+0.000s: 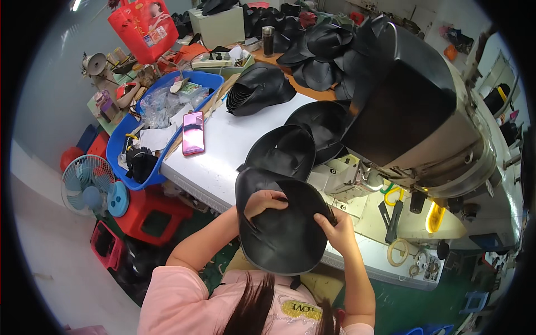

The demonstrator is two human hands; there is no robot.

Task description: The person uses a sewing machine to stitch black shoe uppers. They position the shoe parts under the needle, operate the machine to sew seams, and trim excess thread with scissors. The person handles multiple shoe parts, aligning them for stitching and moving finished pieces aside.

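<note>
A smooth black leather-like shoe upper (285, 240) with a rounded, curved edge hangs in front of my chest at the table's near edge. My left hand (268, 202) is closed on its upper part, the fingertips at a fold in the material. My right hand (335, 224) pinches its right edge, thumb on the near face and the other fingers mostly hidden behind. Just beyond it, a second black upper (279, 153) and a third black upper (315, 123) lie overlapping in a row toward the sewing machine (349, 177). Farther back sits a nested stack of black uppers (259, 92).
The machine's bulky head (446, 151) stands at right. Scissors (392, 220) and a tape ring (397, 252) lie nearby. A phone (193, 137) rests near the table's left edge, beside a blue basket (116, 146). Left of the table are a red stool (167, 209) and a fan (89, 184).
</note>
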